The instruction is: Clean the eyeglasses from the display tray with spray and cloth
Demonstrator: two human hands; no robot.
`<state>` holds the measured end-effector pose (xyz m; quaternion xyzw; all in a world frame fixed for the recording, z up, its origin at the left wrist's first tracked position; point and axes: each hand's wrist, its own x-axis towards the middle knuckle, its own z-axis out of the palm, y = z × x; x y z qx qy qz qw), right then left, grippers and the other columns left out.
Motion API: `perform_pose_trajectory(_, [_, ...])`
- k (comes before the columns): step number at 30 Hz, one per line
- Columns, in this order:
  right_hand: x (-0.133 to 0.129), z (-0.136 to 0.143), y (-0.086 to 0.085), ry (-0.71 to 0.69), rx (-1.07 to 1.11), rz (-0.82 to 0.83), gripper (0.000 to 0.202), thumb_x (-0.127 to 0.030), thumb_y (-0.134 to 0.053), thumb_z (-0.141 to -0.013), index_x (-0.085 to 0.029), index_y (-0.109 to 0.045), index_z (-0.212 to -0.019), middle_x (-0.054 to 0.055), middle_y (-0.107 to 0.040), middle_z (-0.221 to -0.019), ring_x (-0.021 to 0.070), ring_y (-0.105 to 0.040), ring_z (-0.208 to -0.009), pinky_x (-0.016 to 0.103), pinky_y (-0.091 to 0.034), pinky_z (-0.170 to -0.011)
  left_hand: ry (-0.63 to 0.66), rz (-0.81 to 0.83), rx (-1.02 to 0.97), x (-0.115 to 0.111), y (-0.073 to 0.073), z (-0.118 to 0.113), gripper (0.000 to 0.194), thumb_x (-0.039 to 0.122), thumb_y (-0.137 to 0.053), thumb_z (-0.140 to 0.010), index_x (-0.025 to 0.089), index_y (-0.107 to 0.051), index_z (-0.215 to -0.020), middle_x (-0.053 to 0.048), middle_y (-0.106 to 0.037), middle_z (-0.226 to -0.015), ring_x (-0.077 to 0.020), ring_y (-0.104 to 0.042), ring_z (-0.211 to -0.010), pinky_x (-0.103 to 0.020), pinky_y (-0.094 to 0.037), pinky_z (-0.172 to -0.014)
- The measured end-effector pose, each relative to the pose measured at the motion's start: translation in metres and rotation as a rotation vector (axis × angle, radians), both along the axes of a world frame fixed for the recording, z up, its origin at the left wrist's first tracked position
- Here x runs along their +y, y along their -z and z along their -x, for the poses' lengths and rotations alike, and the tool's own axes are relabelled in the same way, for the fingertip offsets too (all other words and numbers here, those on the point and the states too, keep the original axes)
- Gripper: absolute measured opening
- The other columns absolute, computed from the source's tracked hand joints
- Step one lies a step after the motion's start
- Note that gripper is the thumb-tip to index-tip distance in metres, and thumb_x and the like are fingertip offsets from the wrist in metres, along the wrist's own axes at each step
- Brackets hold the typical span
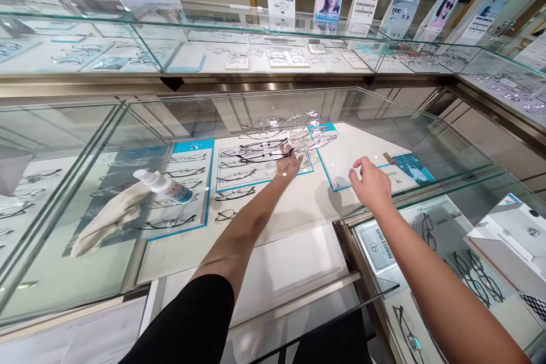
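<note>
Dark-framed eyeglasses (265, 154) show at the upper centre of the head view, overlapping the left hand (289, 165); whether it grips them, I cannot tell. Right of centre, the right hand (372, 183) curls loosely, thumb and forefinger apart. White-capped bottle (164, 186) and cloth (108, 219) lie left.

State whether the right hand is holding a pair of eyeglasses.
No: the right hand is loosely curled, with nothing visible in its grasp.

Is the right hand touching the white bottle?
Apart. The head view shows a wide gap between the right hand and the white bottle, with the left forearm in between.
</note>
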<state>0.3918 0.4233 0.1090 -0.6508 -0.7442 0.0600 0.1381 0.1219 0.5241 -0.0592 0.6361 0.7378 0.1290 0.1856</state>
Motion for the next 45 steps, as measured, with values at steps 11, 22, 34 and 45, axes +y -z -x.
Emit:
perform_pose_trajectory(11, [0.004, -0.002, 0.003, -0.039, 0.006, 0.019, 0.026, -0.032, -0.048, -0.106, -0.022, -0.062, -0.125, 0.01, -0.079, -0.112, 0.029, -0.072, -0.103, 0.036, -0.037, -0.076, 0.233, 0.032, 0.289, -0.183, -0.048, -0.028, 0.072, 0.062, -0.037, -0.107, 0.01, -0.07, -0.145, -0.026, -0.059, -0.156, -0.0459, -0.042, -0.153, -0.061, -0.029, -0.127])
perform_pose_trajectory(22, [0.008, -0.003, 0.009, -0.054, 0.024, 0.016, 0.028, -0.031, -0.046, -0.108, -0.021, -0.062, -0.128, 0.011, -0.079, -0.124, 0.0291, -0.073, -0.109, 0.037, -0.042, -0.081, 0.557, 0.257, 0.039, -0.334, -0.213, -0.057, 0.086, 0.085, -0.025, -0.101, 0.02, -0.08, -0.113, -0.019, -0.07, -0.138, -0.0397, -0.055, -0.132, -0.058, -0.039, -0.115])
perform_pose_trajectory(34, [0.012, -0.004, 0.011, -0.056, 0.023, 0.05, 0.028, -0.035, -0.044, -0.108, -0.024, -0.061, -0.127, 0.008, -0.079, -0.119, 0.0272, -0.073, -0.105, 0.036, -0.04, -0.078, 0.075, -0.084, 0.242, -0.133, -0.358, 0.026, 0.1, 0.092, -0.009, -0.097, 0.019, -0.075, -0.079, -0.018, -0.078, -0.113, -0.0455, -0.059, -0.136, -0.069, -0.029, -0.124])
perform_pose_trajectory(45, [0.009, -0.002, 0.007, -0.044, 0.038, 0.049, 0.026, -0.034, -0.045, -0.107, -0.023, -0.061, -0.124, 0.008, -0.079, -0.11, 0.0266, -0.073, -0.101, 0.035, -0.035, -0.075, -0.166, -0.094, 0.243, -0.003, -0.255, 0.109, 0.102, 0.082, -0.004, -0.1, 0.013, -0.079, -0.104, -0.028, -0.071, -0.14, -0.0476, -0.041, -0.155, -0.065, -0.027, -0.127])
